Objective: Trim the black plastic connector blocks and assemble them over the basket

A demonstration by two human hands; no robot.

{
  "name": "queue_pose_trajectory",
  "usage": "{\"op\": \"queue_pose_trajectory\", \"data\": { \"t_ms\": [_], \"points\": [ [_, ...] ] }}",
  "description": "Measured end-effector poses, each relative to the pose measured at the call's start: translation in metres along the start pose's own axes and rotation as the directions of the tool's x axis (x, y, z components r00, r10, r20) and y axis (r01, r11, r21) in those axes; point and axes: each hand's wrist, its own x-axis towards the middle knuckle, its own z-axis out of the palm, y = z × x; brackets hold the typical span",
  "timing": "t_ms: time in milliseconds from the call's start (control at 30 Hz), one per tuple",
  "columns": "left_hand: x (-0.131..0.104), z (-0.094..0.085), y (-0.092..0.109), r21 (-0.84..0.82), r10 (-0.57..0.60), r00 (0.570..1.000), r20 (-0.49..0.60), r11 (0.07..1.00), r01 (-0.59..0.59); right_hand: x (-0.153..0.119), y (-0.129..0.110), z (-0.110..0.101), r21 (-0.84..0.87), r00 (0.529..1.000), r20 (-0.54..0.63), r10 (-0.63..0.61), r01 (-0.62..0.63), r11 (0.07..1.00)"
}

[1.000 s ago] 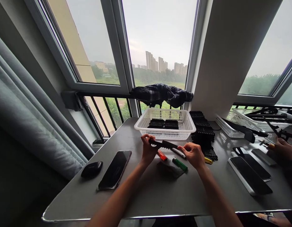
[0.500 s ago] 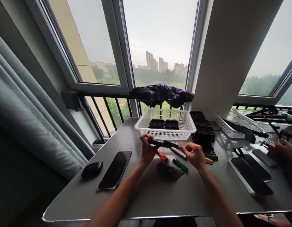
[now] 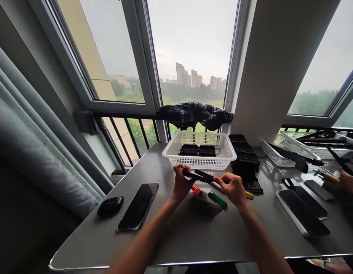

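My left hand [image 3: 182,184] pinches a black toothed plastic strip [image 3: 190,175] above the table. In my right hand [image 3: 231,185] is a flat, dark bar [image 3: 203,174], gripped near its right end; its exact kind is hard to tell. The bar's free end lies over the toothed strip, and whether they touch I cannot tell. Beneath the hands lie a red lighter [image 3: 196,189], a green lighter [image 3: 218,199] and a small dark crumpled piece [image 3: 203,205]. A yellow-handled tool [image 3: 249,195] shows partly behind my right hand.
A white basket [image 3: 172,154] holds black toothed pieces [image 3: 207,150]. More black toothed strips [image 3: 246,163] are stacked beside it. A mouse [image 3: 110,206] and a phone [image 3: 138,207] lie left, more phones [image 3: 303,213] right. At far right, another person's hand [image 3: 350,180] holds a black part.
The strip and the bar have come closer together and overlap more. My left hand has shifted slightly right. At far right, the other person's hand and black part have moved.
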Motion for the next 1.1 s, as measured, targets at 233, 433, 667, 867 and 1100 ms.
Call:
{"op": "queue_pose_trajectory", "data": {
  "t_ms": [233, 433, 667, 867, 1100],
  "points": [
    [-0.002, 0.002, 0.0, -0.025, 0.004, 1.0, 0.008, 1.0, -0.003, 0.001, 0.001, 0.001, -0.022, 0.999, 0.039, 0.01, -0.009, 1.0],
    [-0.001, 0.001, 0.0, -0.023, -0.021, 1.0, -0.003, 1.0, 0.021, 0.001, 0.003, 0.001, -0.015, 0.999, -0.034, 0.035, -0.035, 0.999],
    [-0.006, 0.006, 0.0, -0.034, 0.003, 1.0, 0.013, 0.999, -0.002, -0.001, -0.002, 0.007, -0.021, 0.998, 0.061, 0.017, -0.016, 1.0],
    [0.004, -0.003, -0.004, -0.01, -0.016, 0.999, -0.04, 1.0, 0.015, 0.002, 0.004, 0.002, -0.028, 0.997, -0.014, 0.074, -0.075, 0.997],
    [-0.016, 0.014, 0.005, -0.023, 0.031, 0.995, 0.093, 0.999, -0.029, 0.001, -0.003, 0.013, 0.135, 0.993, 0.077, 0.087, -0.097, 0.986]
  ]
}}
